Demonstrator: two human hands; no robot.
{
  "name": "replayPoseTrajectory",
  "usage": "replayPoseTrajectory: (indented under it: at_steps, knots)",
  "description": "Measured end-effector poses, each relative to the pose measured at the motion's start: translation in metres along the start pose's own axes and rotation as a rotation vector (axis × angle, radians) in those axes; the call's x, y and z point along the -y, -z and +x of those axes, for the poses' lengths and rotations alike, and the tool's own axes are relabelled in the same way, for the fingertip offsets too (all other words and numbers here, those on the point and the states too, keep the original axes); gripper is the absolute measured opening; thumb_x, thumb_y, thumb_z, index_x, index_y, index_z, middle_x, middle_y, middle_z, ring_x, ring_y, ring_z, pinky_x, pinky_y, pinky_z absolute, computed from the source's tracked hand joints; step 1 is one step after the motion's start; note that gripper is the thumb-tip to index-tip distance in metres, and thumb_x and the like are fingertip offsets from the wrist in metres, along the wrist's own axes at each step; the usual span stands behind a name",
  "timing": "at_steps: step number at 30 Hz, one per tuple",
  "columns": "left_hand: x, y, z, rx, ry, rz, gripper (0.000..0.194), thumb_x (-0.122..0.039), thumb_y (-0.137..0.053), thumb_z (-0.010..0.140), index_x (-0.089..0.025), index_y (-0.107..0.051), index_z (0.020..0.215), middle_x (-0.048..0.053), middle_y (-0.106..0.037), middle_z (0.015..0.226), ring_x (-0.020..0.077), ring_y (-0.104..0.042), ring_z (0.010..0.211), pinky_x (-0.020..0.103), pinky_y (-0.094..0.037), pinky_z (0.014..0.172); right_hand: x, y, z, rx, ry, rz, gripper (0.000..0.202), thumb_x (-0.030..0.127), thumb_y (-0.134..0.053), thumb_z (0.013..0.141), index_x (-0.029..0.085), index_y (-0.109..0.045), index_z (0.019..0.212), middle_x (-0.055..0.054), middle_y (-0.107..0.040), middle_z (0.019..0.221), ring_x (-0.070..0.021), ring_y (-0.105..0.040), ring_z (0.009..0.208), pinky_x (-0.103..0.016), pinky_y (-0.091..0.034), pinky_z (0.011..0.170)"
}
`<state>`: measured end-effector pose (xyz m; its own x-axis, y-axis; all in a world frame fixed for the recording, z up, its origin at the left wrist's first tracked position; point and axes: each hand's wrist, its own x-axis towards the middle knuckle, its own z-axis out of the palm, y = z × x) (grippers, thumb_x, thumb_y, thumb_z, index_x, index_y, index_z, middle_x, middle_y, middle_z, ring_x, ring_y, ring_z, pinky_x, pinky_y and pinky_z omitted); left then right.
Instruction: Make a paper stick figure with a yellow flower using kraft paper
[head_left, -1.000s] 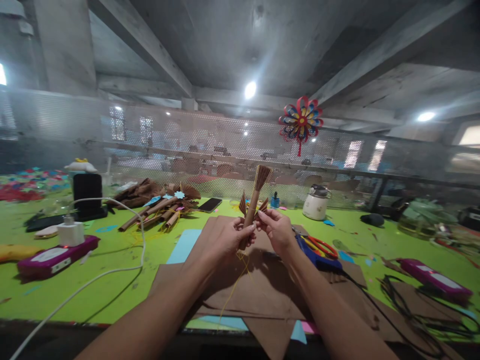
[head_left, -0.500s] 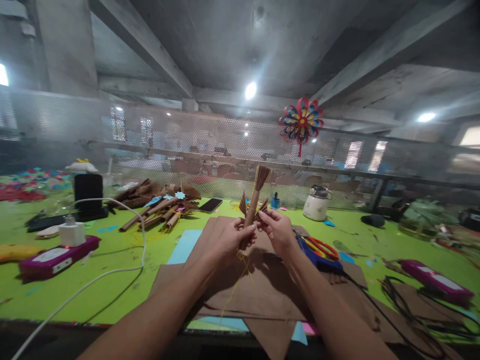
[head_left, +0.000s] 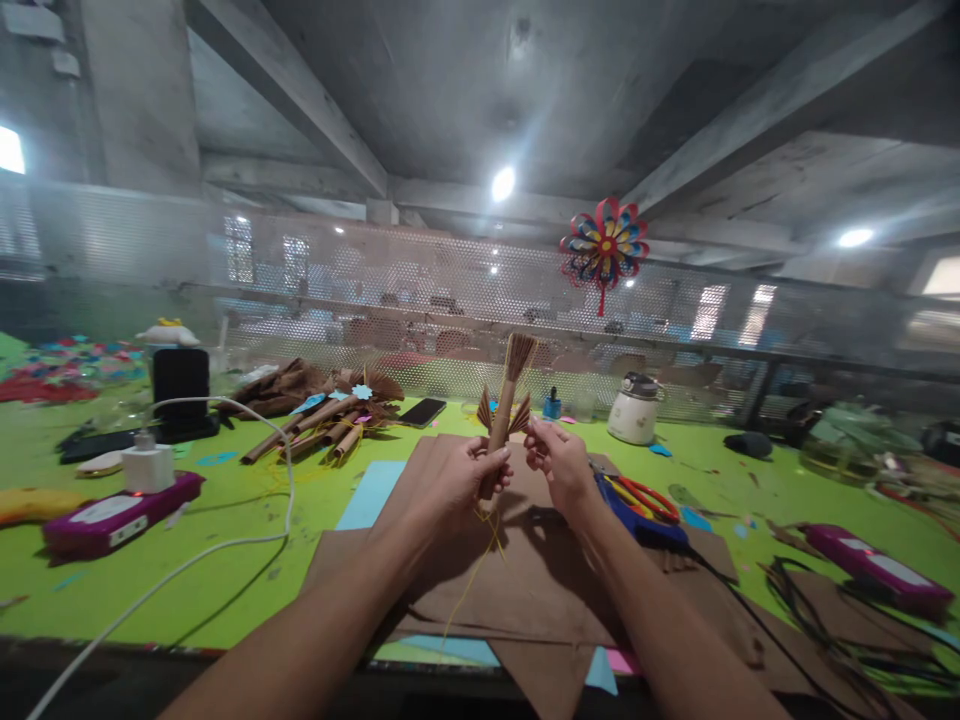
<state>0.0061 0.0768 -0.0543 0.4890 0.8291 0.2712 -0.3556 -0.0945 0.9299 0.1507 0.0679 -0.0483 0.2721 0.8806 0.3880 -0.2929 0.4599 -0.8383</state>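
A brown rolled-paper figure (head_left: 508,400) stands nearly upright, its pleated end up and a pleated fan on each side. My left hand (head_left: 480,472) is closed round its lower tube. Beside the right fan, my right hand (head_left: 553,455) has its thumb and forefinger pinched at the fan's outer edge; whatever lies between them is too small to make out. Yellow string (head_left: 491,535) hangs from the bottom of the figure over brown paper sheets (head_left: 517,590).
Brown paper rolls (head_left: 322,415) and a phone (head_left: 423,411) lie behind on the green table (head_left: 247,590). To the right are red-handled scissors (head_left: 649,498), a white jar (head_left: 632,412) and black cables (head_left: 802,610). A purple power strip (head_left: 124,515) sits left.
My right hand has shifted slightly right, uncovering more of the right pleated fan. The figure stays in my left hand, tilted a little differently.
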Motion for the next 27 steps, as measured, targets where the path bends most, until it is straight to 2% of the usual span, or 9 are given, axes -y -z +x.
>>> replayPoseTrajectory:
  at_steps: [5, 14, 19, 23, 27]
  knots:
    - [-0.0016, 0.0017, 0.0008, -0.006, -0.018, 0.007, 0.024, -0.032, -0.07, 0.073, -0.014, -0.057, 0.082, 0.002, -0.056, 0.065, 0.0102, -0.052, 0.054, 0.025, -0.04, 0.053, -0.0057, 0.0005, 0.0003, -0.011, -0.008, -0.08, 0.041, 0.051, -0.074, 0.061, 0.013, -0.06, 0.062, 0.002, -0.051, 0.053, -0.0068, -0.041, 0.044, -0.022, -0.029, 0.042]
    - [-0.0023, 0.0033, 0.0011, 0.012, 0.002, -0.007, 0.027, -0.033, -0.071, 0.073, -0.014, -0.058, 0.086, 0.002, -0.058, 0.065, 0.0096, -0.053, 0.055, 0.022, -0.04, 0.052, -0.0062, -0.0002, -0.0005, 0.006, 0.044, -0.124, 0.036, 0.046, -0.075, 0.061, 0.013, -0.06, 0.06, 0.002, -0.05, 0.053, -0.0077, -0.041, 0.045, -0.023, -0.03, 0.044]
    - [-0.0002, 0.0043, 0.0018, 0.024, 0.0, 0.022, 0.027, -0.034, -0.069, 0.074, -0.013, -0.06, 0.089, 0.003, -0.059, 0.065, 0.009, -0.051, 0.053, 0.021, -0.037, 0.05, -0.002, -0.004, -0.0029, -0.026, 0.056, -0.085, 0.034, 0.043, -0.077, 0.059, 0.014, -0.062, 0.07, 0.003, -0.052, 0.055, -0.0081, -0.043, 0.046, -0.023, -0.033, 0.045]
    - [0.0011, 0.003, 0.0027, 0.038, -0.014, 0.017, 0.027, -0.035, -0.07, 0.073, -0.014, -0.06, 0.085, 0.002, -0.058, 0.064, 0.0093, -0.051, 0.053, 0.023, -0.037, 0.051, 0.0008, -0.0061, -0.0059, 0.02, 0.032, -0.088, 0.036, 0.04, -0.077, 0.059, 0.015, -0.063, 0.08, 0.003, -0.056, 0.061, -0.0087, -0.047, 0.048, -0.023, -0.036, 0.046]
    - [0.0002, 0.0014, 0.0033, 0.057, -0.046, 0.024, 0.023, -0.035, -0.069, 0.073, -0.014, -0.06, 0.079, 0.002, -0.056, 0.062, 0.0087, -0.048, 0.051, 0.023, -0.035, 0.05, -0.0006, -0.0057, -0.0066, 0.066, 0.02, -0.095, 0.032, 0.039, -0.077, 0.06, 0.014, -0.063, 0.074, 0.002, -0.056, 0.061, -0.0088, -0.047, 0.051, -0.023, -0.037, 0.048]
